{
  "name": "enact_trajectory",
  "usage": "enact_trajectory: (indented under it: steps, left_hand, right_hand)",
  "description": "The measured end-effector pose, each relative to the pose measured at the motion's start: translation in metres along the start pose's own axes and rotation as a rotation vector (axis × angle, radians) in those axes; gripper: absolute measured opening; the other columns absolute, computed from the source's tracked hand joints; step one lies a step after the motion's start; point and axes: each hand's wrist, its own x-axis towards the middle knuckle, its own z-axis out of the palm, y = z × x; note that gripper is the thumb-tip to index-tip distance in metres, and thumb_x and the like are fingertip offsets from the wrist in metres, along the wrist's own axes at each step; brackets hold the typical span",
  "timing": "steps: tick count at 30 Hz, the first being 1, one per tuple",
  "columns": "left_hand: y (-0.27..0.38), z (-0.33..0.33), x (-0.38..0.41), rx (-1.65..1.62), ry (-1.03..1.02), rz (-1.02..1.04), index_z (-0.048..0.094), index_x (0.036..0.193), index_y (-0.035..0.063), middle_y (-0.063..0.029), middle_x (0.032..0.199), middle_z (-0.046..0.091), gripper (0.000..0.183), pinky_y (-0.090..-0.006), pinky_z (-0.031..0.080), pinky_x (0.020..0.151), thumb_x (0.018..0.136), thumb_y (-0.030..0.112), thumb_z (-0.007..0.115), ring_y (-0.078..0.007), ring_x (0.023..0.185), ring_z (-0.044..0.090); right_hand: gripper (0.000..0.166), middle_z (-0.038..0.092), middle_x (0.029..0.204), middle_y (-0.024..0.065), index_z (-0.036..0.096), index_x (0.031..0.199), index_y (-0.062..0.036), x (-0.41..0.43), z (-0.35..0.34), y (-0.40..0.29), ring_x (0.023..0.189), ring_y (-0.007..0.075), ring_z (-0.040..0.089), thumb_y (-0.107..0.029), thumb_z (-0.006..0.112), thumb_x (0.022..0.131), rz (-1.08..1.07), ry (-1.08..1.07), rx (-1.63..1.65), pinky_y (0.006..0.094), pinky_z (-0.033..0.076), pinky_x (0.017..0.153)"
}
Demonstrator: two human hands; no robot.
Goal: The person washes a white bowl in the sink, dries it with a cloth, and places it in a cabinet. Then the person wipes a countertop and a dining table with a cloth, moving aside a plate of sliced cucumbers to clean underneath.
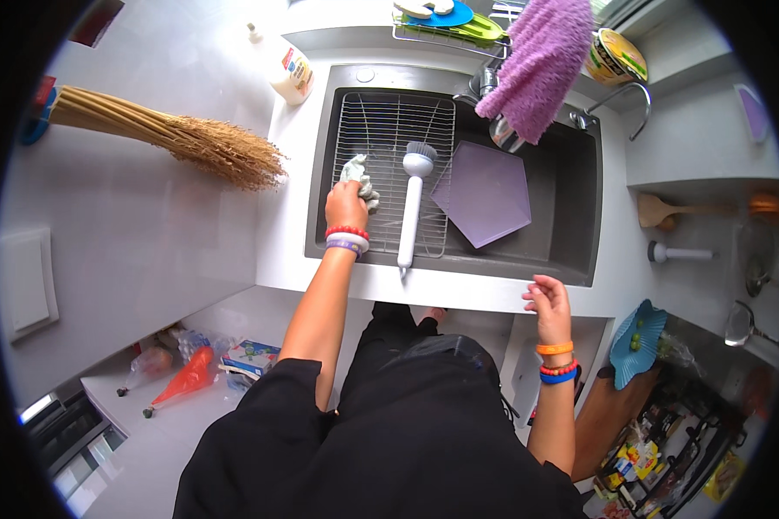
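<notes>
My left hand grips a crumpled pale cloth above the left side of a wire rack. That rack sits in the left part of a dark grey sink. A white long-handled scrub brush with grey bristles lies across the rack, its handle end reaching over the sink's front rim. To its right, a purple pentagonal board or tray rests in the basin, partly by the rack's edge. My right hand hovers near the counter's front edge, fingers loosely curled and apart, holding nothing.
A purple fluffy towel hangs over the faucet. A pump bottle stands left of the sink, near a straw broom on the wall. At right are a thin curved tap, an instant-noodle bowl and a blue shell-shaped dish.
</notes>
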Motion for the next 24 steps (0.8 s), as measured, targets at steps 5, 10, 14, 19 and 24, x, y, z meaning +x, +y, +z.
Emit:
enact_trajectory:
  steps: [5,10,14,19,24]
  left_hand:
    - [0.078,-0.064,-0.019,-0.524,0.036,0.088,0.059,0.090,0.0046,-0.0137,0.089,0.058,0.022,-0.0379,0.046,0.075,0.069,0.001,0.057,-0.0301,0.085,0.055]
    - [0.159,-0.082,-0.056,-0.871,-0.309,0.266,0.057,0.099,0.0037,-0.0097,0.088,0.057,0.029,-0.0299,0.049,0.064,0.071,0.002,0.060,-0.0230,0.080,0.058]
    - [0.189,-0.060,-0.055,-0.651,-0.039,0.509,0.056,0.085,0.0055,-0.0082,0.087,0.058,0.020,-0.0399,0.045,0.076,0.066,0.002,0.058,-0.0280,0.083,0.056]
    - [0.190,-0.071,-0.065,-0.558,-0.047,0.703,0.061,0.093,0.0071,-0.0065,0.097,0.060,0.025,-0.0442,0.037,0.095,0.068,0.008,0.060,-0.0229,0.097,0.055]
    - [0.154,-0.075,-0.070,-0.562,-0.177,0.594,0.059,0.099,0.0066,-0.0068,0.101,0.058,0.030,-0.0455,0.035,0.098,0.069,0.007,0.064,-0.0230,0.100,0.053]
  right_hand:
    - [0.053,0.049,0.117,0.0124,0.029,0.139,-0.0138,0.030,0.079,-0.027,0.101,0.0219,0.056,-0.021,0.050,0.091,0.014,-0.195,0.117,0.0307,0.048,0.080]
    - [0.063,0.033,0.138,0.0111,0.023,0.141,-0.0142,0.066,0.111,-0.032,0.124,0.0231,0.036,-0.049,0.039,0.091,0.171,-0.258,0.687,0.0376,0.030,0.103]
    - [0.054,0.042,0.131,0.0144,0.032,0.136,-0.0098,0.059,0.106,-0.049,0.120,0.0285,0.042,-0.044,0.035,0.093,0.188,-0.337,1.113,0.0402,0.030,0.104]
    - [0.045,0.048,0.123,0.0156,0.041,0.127,-0.0022,0.075,0.070,-0.041,0.115,0.0322,0.046,-0.007,0.032,0.083,0.104,-0.069,0.843,0.0410,0.039,0.099]
    - [0.025,0.059,0.089,0.0130,0.055,0.090,-0.0011,0.098,0.040,-0.058,0.062,0.0151,0.053,0.005,0.034,0.079,-0.014,0.298,0.366,0.0208,0.036,0.043]
